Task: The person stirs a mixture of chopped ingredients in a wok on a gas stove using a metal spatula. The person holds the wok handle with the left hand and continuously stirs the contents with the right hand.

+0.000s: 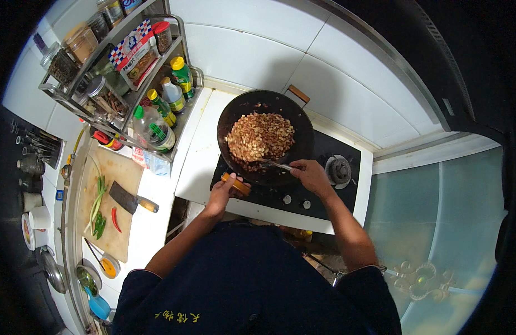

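A black wok (299,134) rests on the left side of a black gas hob (258,202), filled with a heap of small reddish-brown and pale pieces (262,134), perhaps diced meat or nuts. My left hand (221,196) grips the wok's near wooden handle (236,184). In my right hand (311,176) is the metal handle of a spatula (279,164). Its blade lies in the heap at the near side and is mostly hidden. The far wooden handle (299,94) points towards the tiled wall.
A metal spice rack (183,37) with jars and bottles stands to the left. On a cutting board (111,167) lie a cleaver (124,197), spring onions (99,192), green peppers (100,225) and a red chilli (115,220). A bare burner (338,171) sits right of the wok.
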`<state>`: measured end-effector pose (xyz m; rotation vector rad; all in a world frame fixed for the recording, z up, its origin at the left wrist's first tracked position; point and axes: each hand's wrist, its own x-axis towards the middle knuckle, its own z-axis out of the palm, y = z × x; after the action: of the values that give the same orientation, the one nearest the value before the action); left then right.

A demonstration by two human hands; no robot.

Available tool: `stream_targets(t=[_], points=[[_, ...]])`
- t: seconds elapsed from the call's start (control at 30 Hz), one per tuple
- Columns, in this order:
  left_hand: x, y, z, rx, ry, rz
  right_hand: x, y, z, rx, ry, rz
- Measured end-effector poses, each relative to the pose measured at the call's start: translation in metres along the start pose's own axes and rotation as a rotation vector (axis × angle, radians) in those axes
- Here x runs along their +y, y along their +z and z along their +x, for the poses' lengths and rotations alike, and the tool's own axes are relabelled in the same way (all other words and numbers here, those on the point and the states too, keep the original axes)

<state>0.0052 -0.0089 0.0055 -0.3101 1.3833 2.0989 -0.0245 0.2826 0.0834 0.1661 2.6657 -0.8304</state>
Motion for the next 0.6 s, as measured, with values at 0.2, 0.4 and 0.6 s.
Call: stream_targets(t=[0.2, 0.4, 0.6], points=[[-0.003, -0.003, 0.0, 0.016, -0.001, 0.002, 0.022, 0.006, -0.01, -0.159, 0.385, 0.982], [-0.005, -0.005, 0.002, 0.011, -0.011, 0.002, 0.021, -0.013, 0.004, 0.01, 0.302, 0.887], [0.009, 0.006, -0.006, 0.036, -0.046, -0.016, 0.014, 0.035, 0.027, 0.167, 0.121, 0.086]])
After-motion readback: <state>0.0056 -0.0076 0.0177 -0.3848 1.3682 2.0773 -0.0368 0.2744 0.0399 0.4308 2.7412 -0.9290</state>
